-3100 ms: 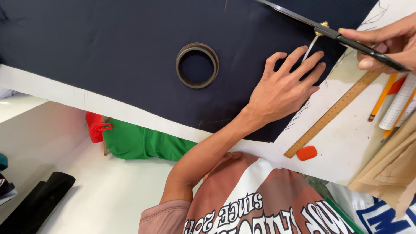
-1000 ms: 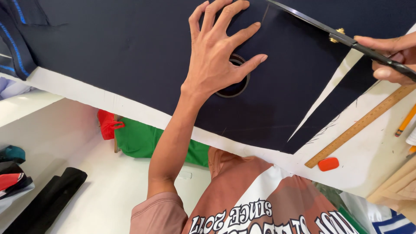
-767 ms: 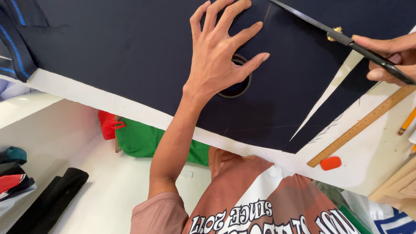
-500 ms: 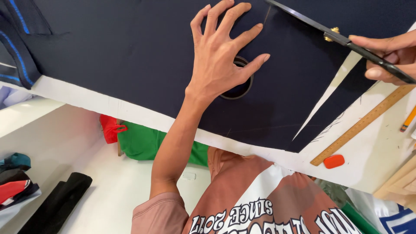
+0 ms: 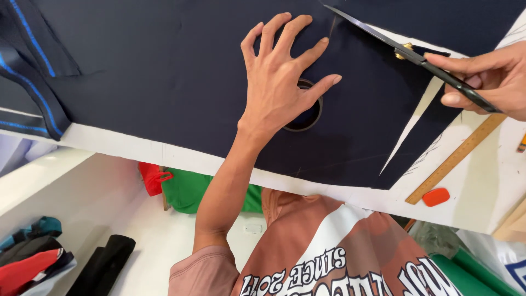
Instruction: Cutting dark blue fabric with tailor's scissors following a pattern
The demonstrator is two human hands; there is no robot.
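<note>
A sheet of dark navy fabric covers most of the white worktop, its near edge running from about 9 o'clock down toward 4 o'clock. A long wedge-shaped slit is open in the cloth at the 3 o'clock side, its narrow tip pointing toward 7 o'clock and its wide mouth opening toward 1 o'clock, where the scissors lie. The left hand rests flat on the fabric near the centre, fingers spread wide and pointing toward 12 to 1 o'clock; it grips nothing but presses on the cloth and lies partly over a dark ring-shaped weight at its 4 o'clock side. The right hand, at 3 o'clock of the left, has its fingers curled closed around the scissor handles. The long axis of the scissors runs from the handles at about 4 o'clock up to the blade tip at 10 o'clock, and the tip ends just beside the left hand's outstretched fingertips, at their 1 o'clock. The blades appear nearly together, though the exact gap cannot be told. The right hand is thus the nearer one to the slit, and the left lies well to the slit's 9 o'clock. A wooden ruler lies on bare worktop near the slit, parallel to its right edge, with a small orange chalk piece near the ruler's lower end.
</note>
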